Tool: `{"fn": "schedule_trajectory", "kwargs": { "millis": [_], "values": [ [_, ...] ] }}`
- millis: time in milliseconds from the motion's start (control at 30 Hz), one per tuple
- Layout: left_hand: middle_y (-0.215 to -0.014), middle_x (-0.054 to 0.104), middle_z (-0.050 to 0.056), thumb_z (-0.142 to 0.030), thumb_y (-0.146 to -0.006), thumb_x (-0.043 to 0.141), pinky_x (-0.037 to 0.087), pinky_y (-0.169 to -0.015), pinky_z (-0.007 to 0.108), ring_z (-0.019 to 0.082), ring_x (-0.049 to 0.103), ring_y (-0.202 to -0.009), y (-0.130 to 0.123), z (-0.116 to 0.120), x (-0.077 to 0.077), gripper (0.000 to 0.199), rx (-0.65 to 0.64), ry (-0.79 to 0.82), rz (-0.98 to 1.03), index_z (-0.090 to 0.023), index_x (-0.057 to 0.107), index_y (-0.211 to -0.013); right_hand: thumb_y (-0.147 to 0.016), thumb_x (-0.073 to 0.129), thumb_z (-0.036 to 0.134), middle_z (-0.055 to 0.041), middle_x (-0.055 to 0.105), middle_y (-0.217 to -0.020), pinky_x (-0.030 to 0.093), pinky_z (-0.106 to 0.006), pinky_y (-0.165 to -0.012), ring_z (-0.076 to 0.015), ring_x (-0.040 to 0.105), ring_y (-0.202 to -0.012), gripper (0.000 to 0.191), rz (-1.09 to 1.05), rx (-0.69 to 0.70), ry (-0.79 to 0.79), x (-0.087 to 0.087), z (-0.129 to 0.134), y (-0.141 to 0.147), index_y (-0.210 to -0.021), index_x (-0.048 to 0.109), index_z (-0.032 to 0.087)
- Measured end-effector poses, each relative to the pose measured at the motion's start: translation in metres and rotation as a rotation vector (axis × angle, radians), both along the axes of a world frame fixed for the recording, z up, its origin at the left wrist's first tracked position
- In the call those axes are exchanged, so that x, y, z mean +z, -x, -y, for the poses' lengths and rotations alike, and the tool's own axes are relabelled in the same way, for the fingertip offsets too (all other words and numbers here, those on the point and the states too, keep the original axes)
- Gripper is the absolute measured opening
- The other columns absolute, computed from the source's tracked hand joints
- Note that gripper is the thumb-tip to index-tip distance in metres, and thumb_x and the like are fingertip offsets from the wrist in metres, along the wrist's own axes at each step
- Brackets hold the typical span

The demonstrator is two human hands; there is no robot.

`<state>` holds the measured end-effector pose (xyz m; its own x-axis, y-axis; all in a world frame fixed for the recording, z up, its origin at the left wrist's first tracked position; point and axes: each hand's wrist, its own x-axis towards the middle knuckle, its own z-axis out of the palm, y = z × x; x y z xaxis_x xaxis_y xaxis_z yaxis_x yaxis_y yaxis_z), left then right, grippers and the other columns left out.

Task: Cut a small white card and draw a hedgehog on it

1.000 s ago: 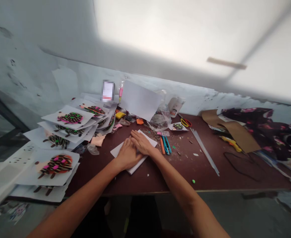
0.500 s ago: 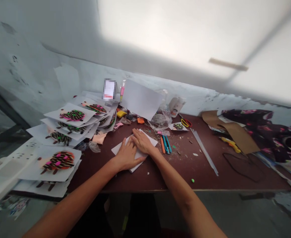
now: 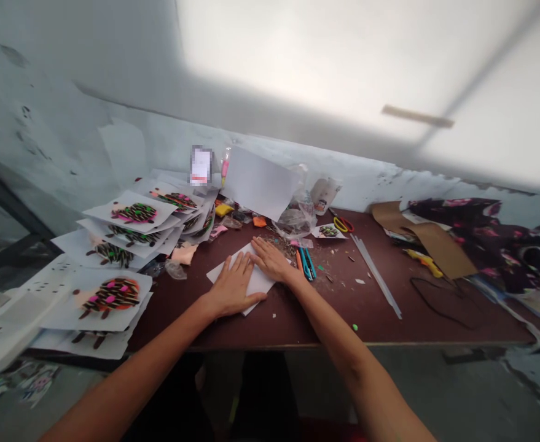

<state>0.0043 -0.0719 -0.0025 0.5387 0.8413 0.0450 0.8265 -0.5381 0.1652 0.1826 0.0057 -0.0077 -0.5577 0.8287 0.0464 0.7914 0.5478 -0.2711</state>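
the white paper [image 3: 259, 282] is left of the blue tool [image 3: 307, 265], right under the fingers. it sits slanted; hands hide which way is longest. left hand [image 3: 231, 287] and right hand [image 3: 271, 260] both touch it, flat, fingers not curled, gripping nothing. the right is nearer the blue tool.

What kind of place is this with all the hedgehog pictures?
Probably a small craft workspace: white paper cards with stripy hedgehogs are piled up, near scissors with red and yellow handles and a yellow glue gun.
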Motion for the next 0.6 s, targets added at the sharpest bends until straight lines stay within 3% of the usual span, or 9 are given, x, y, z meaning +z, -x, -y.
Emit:
{"fn": "schedule_trajectory", "kwargs": {
  "millis": [333, 600],
  "values": [
    [-0.160, 0.022, 0.024, -0.074, -0.089, 0.032, 0.007, -0.121, 0.054, 0.035, 0.013, -0.152, 0.009, 0.008, 0.000, 0.098, 0.033, 0.015, -0.010, -0.001, 0.026, -0.154, -0.104, 0.029, 0.047, -0.0150, 0.028, -0.160, 0.021, -0.044, -0.123, -0.0233, 0.021, -0.151, 0.062, 0.018, -0.022, -0.026, 0.002, 0.003, 0.005, -0.154, 0.034, 0.010],
    [-0.161, 0.023, 0.023, -0.078, -0.085, 0.035, 0.006, -0.121, 0.053, 0.035, 0.012, -0.152, 0.018, 0.013, -0.003, 0.102, 0.044, 0.022, 0.011, -0.003, 0.027, -0.154, -0.103, 0.030, 0.049, -0.0147, 0.023, -0.162, 0.020, -0.048, -0.122, -0.0272, 0.017, -0.152, 0.063, 0.055, -0.161, -0.073, 0.007, 0.020, 0.014, -0.153, 0.037, 0.011]
  ]
}}
